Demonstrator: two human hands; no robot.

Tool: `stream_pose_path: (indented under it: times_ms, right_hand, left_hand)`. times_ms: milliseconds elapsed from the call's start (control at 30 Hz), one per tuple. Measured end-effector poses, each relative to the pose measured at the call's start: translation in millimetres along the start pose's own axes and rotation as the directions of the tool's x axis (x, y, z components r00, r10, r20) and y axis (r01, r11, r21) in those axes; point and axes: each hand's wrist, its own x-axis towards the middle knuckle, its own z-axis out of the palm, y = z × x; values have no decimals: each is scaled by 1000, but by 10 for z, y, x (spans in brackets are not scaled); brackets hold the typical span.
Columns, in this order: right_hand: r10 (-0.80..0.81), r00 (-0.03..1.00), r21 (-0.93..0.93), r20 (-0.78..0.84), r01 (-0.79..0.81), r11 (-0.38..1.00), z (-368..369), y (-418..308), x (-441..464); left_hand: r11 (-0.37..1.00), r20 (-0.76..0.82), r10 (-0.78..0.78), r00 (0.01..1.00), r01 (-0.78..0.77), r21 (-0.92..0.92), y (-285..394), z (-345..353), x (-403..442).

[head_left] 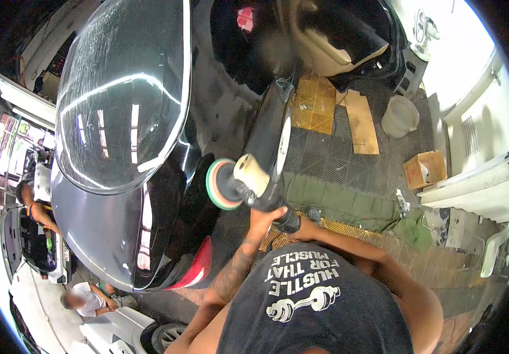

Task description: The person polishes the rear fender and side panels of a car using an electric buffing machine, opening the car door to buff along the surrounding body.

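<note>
A rotary polisher with a cream head and black body is held out in front of me. Its round pad, banded green, white and orange, points left toward the dark car and sits close to the body panel; I cannot tell whether it touches. My left hand wraps around the black body of the tool. At the rear end of the polisher, my right hand is closed on the handle, partly hidden by it. The car's rear glass and red tail light lie to the left.
An open car door stands at the top. Cardboard, a bucket and a cardboard box sit on the right. Green cloth lies across the floor. Two other people are at the left, one in a white shirt.
</note>
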Motion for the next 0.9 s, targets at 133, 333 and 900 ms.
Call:
stream_pose_path:
  times_ms: [133,333,900]
  right_hand:
    - [96,995,316,8,-93,944,-525,-28,379]
    - [201,977,513,72,-210,832,-1136,-304,851]
    - [-59,994,179,92,41,983,1072,233,-108]
  left_hand:
    - [997,128,-74,989,70,30,169,296,914]
    - [989,105,-135,985,129,67,184,582,1966]
    - [977,59,-11,998,-2,213,-43,-642,-702]
